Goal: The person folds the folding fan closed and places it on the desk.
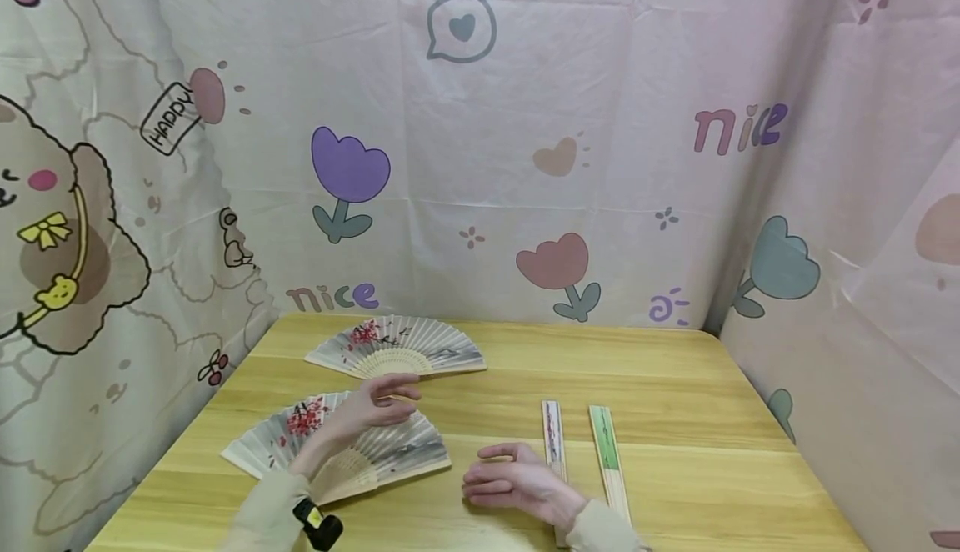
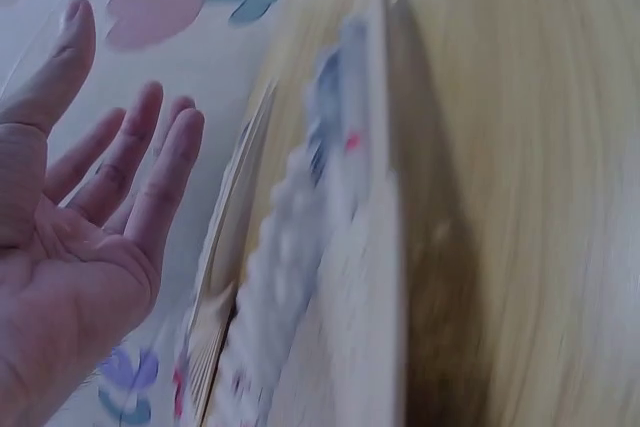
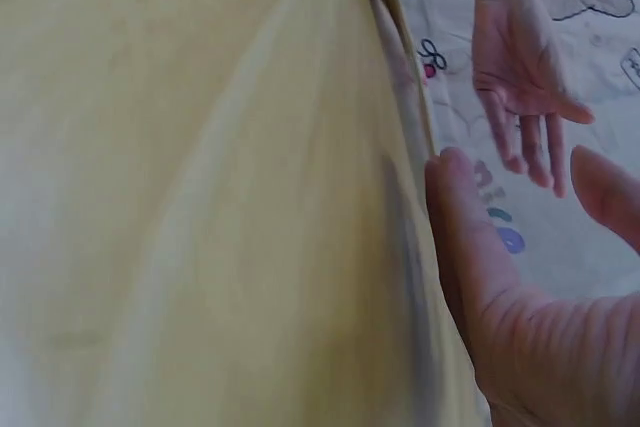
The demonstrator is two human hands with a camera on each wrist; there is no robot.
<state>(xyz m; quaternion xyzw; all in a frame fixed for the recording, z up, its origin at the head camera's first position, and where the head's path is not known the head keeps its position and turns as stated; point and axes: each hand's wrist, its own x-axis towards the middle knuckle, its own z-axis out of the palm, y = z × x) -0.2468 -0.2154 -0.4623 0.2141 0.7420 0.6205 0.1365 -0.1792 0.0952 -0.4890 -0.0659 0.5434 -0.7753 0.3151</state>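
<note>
1. Pale sleeves (image 1: pixel 266 510), cloth, at the lower edge; a black wrist device (image 1: pixel 321 525) sits at the left cuff.
2. Left hand (image 1: pixel 375 406): raised over the front spread fan (image 1: pixel 411 450), fingers loosely bent, slightly apart, holding nothing; the left wrist view shows a gap between palm and fan.
3. Right hand (image 1: pixel 512 481): fingers a little bent and close together, thumb apart in the right wrist view, nothing held. It overlaps the lower part of the white folded fan (image 1: pixel 552 427); blur leaves contact with that fan uncertain.
4. Fans, position: the front spread fan lies on the left of the table (image 1: pixel 675 377), the rear spread fan (image 1: pixel 442 337) beyond it; the white folded fan and the green folded fan (image 1: pixel 605 439) lie side by side, apart, on the right.
5. Fans, handling (judged): light; the pleated leaf soft and easily creased, the thin ribs springy and fragile, the outer sticks stiffer and perhaps smooth. A spread fan is best held by its outer sticks or gathered rib end, a folded one round its bare ribs.
6. Materials and shapes: pale, wood-like slats with pierced patterning; pleated grey-white leaves bearing red blossom; folded fans as narrow bars; light wood-grain on the table; creased printed cloth (image 1: pixel 480 160) behind.
</note>
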